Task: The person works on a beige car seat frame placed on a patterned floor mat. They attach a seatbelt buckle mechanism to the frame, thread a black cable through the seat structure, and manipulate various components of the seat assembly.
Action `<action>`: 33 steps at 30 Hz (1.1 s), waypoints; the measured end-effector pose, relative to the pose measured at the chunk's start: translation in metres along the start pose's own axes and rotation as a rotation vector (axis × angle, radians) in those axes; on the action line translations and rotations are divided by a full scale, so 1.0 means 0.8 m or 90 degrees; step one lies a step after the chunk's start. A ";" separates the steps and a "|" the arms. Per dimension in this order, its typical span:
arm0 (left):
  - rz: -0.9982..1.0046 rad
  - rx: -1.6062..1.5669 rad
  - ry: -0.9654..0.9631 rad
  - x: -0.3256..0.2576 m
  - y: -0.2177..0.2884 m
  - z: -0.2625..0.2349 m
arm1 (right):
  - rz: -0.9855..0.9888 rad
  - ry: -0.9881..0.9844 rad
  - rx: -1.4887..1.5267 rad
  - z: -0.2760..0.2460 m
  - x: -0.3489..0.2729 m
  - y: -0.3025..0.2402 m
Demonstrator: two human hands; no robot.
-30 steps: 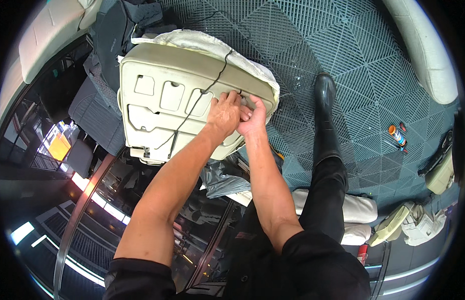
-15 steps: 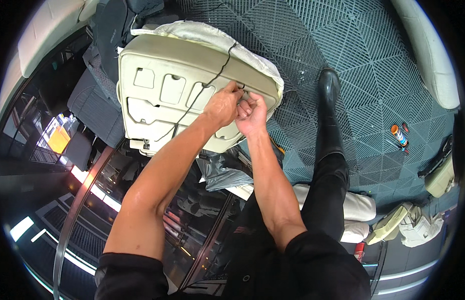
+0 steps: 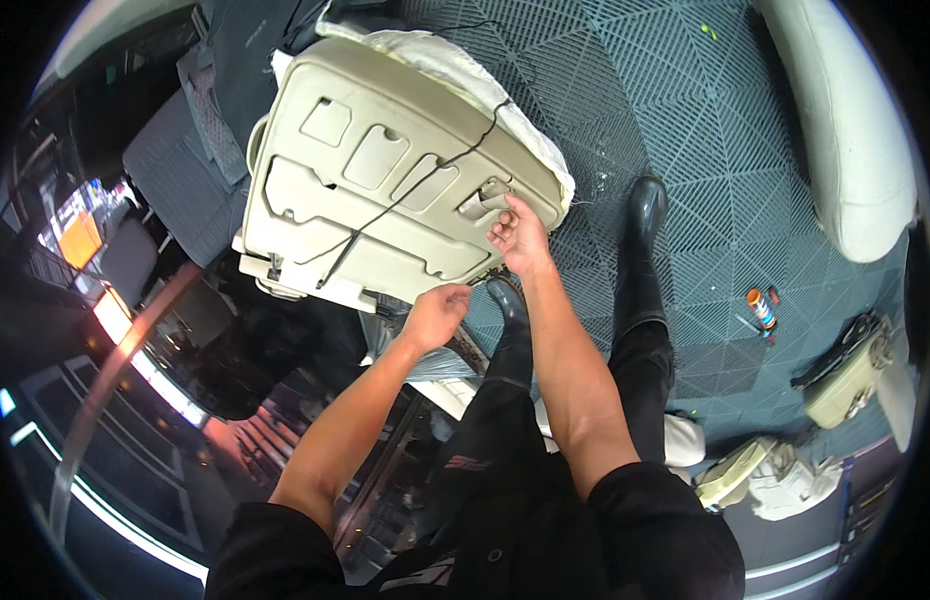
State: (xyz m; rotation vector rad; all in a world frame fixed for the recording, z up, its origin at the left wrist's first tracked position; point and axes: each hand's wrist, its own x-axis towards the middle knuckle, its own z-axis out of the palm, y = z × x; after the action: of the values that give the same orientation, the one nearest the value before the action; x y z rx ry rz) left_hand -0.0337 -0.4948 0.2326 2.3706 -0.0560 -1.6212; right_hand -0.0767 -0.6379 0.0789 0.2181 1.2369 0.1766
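The left hand [image 3: 437, 318] is held loosely curled just off the lower edge of the beige seat panel [image 3: 405, 235], its grip apparently released. The right hand [image 3: 522, 238] is raised to a recessed flap [image 3: 482, 202]; whether the flap is grasped cannot be told. The panel is turned moulded side toward the hands, presumably for access. Across it a black cord [image 3: 441, 167] is draped; beyond, a white cover [image 3: 440, 55] is wrapped round the far edge.
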 end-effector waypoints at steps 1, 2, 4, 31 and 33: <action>-0.004 0.004 0.038 0.001 -0.010 -0.001 | -0.012 0.028 -0.056 0.007 -0.005 0.000; -0.008 0.005 0.080 0.005 -0.019 -0.001 | -0.052 0.028 -0.123 0.016 -0.013 0.007; 0.016 0.002 0.181 0.026 -0.029 -0.002 | -0.099 0.061 -0.227 0.025 -0.013 0.018; 0.219 0.153 0.382 0.133 0.072 0.038 | -0.511 0.092 -0.843 -0.009 0.002 -0.061; 0.218 0.226 0.336 0.135 0.073 0.026 | -0.559 0.037 -0.810 -0.010 0.010 -0.052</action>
State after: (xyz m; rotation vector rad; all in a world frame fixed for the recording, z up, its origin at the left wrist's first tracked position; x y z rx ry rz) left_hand -0.0058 -0.5745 0.1409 2.7770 -0.6511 -0.8542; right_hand -0.0815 -0.6756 0.0583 -1.4092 0.9701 0.1685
